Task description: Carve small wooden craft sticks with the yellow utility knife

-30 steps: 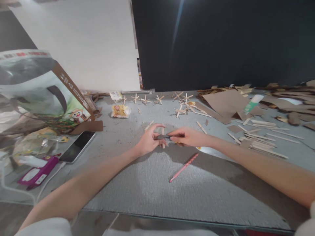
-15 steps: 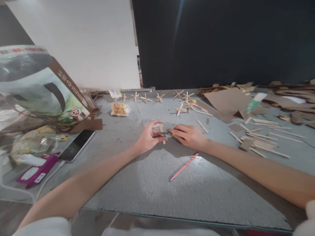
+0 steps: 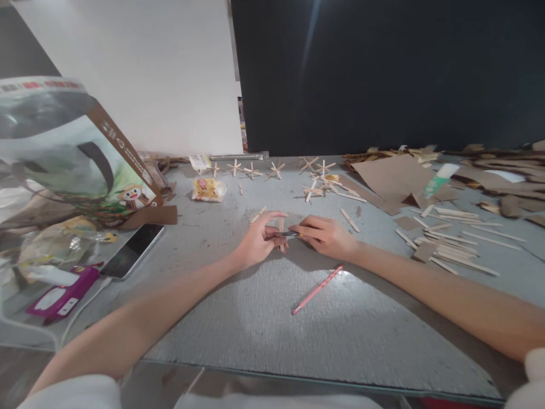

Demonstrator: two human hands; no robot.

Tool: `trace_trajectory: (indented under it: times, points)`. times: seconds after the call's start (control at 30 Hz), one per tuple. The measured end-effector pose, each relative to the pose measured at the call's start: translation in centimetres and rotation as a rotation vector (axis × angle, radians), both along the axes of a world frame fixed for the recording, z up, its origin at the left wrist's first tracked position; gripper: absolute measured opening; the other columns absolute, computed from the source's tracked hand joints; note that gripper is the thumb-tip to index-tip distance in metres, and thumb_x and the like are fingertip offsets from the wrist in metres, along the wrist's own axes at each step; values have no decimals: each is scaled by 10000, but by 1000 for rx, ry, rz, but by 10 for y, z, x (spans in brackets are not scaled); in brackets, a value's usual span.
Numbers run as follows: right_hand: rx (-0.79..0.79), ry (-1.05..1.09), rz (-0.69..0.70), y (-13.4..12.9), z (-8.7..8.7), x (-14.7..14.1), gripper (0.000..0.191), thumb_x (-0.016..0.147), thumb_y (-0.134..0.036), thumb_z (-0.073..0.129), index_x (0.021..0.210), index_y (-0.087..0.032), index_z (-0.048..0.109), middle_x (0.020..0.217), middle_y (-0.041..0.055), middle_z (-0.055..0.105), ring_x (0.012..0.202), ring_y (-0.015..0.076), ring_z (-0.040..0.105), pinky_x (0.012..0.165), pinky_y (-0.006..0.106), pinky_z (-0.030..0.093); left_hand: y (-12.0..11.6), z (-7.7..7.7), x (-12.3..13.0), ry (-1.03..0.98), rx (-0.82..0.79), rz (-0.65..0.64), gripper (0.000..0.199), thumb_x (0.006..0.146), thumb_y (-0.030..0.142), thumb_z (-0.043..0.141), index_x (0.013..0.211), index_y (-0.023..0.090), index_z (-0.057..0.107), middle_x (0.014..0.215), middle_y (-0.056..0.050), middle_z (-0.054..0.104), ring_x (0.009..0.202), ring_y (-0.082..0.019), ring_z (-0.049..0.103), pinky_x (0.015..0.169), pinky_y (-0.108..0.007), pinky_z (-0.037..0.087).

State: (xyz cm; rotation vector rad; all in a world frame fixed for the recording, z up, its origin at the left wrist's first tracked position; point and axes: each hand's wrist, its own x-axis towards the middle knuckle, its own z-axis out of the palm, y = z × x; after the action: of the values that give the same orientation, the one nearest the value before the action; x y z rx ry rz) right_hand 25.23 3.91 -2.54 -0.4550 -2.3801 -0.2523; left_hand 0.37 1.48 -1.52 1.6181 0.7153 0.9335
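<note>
In the middle of the table my left hand (image 3: 255, 243) is closed on a short, flat wooden stick (image 3: 281, 224), pinched between thumb and fingers. My right hand (image 3: 330, 238) grips a small knife (image 3: 290, 234), its thin metal blade lying across the stick; most of its handle is hidden under the fingers. A loose wooden stick piece (image 3: 258, 214) lies just beyond my left hand. Nearer to me, a pink pencil (image 3: 317, 289) rests slantwise on the table.
Several star-shaped stick pieces (image 3: 252, 170) stand along the back. Loose wooden sticks (image 3: 455, 247), brown cardboard (image 3: 383, 179) and a green-and-white glue stick (image 3: 440, 180) lie on the right. To the left are a phone (image 3: 133, 251), a purple device (image 3: 63, 295) and a large printed bag (image 3: 85, 153).
My left fingers have shifted on the stick, which now stands more upright in view. The blade has tilted slightly, and the loose piece behind my left hand shows more fully.
</note>
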Motion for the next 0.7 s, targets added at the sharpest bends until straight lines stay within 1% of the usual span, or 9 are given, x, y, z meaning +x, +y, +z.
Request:
trace_trajectory:
  times: [0.1, 0.17, 0.27, 0.37, 0.43, 0.57, 0.7]
  points:
    - [-21, -17, 40, 0, 0, -1, 296, 1086, -184, 454, 1269, -182, 687, 945, 98, 691, 802, 181, 650, 709, 302, 558, -1, -1, 0, 81, 45, -6, 527, 907, 341, 743, 1357, 209, 502, 700, 27, 705, 677, -185, 729, 715, -318, 546]
    - [-30, -18, 58, 1, -1, -2, 302, 1087, -180, 449, 1276, -178, 684, 944, 97, 686, 806, 184, 648, 714, 306, 557, -1, 0, 0, 95, 53, -11, 504, 909, 350, 741, 1331, 209, 504, 691, 32, 699, 663, -184, 721, 706, -317, 546]
    - [-59, 10, 51, 2, -2, -3, 315, 1088, -188, 448, 1294, -198, 686, 956, 92, 681, 810, 182, 648, 714, 304, 560, -1, 2, 0, 24, 21, -3, 495, 893, 346, 751, 1288, 201, 492, 683, 32, 694, 615, -169, 697, 661, -295, 536]
    - [-91, 37, 26, 3, -2, -2, 332, 1087, -192, 440, 1302, -215, 691, 951, 87, 672, 803, 180, 648, 704, 302, 561, 1, 1, 0, -20, 20, 32, 463, 892, 282, 733, 1275, 203, 485, 693, 30, 701, 602, -148, 685, 646, -270, 520]
    - [-86, 30, 22, 3, -2, -3, 336, 1085, -187, 433, 1298, -213, 692, 947, 88, 674, 805, 182, 647, 708, 306, 564, 2, -1, 0, -16, 21, 31, 443, 882, 232, 709, 1271, 204, 499, 673, 41, 690, 587, -134, 665, 645, -263, 516]
    - [-25, -14, 70, 2, -2, -4, 343, 1075, -160, 435, 1311, -197, 682, 975, 105, 697, 845, 196, 655, 729, 321, 570, 2, -3, 1, 30, 3, -25, 430, 839, 191, 708, 1236, 209, 543, 626, 67, 649, 564, -124, 633, 632, -259, 511]
    - [-46, -4, 61, 2, -4, -4, 357, 1072, -161, 440, 1342, -199, 671, 984, 102, 690, 859, 195, 661, 755, 321, 575, 0, -1, 1, -9, -17, -4, 441, 839, 196, 726, 1235, 212, 530, 644, 57, 674, 560, -130, 655, 625, -261, 511]
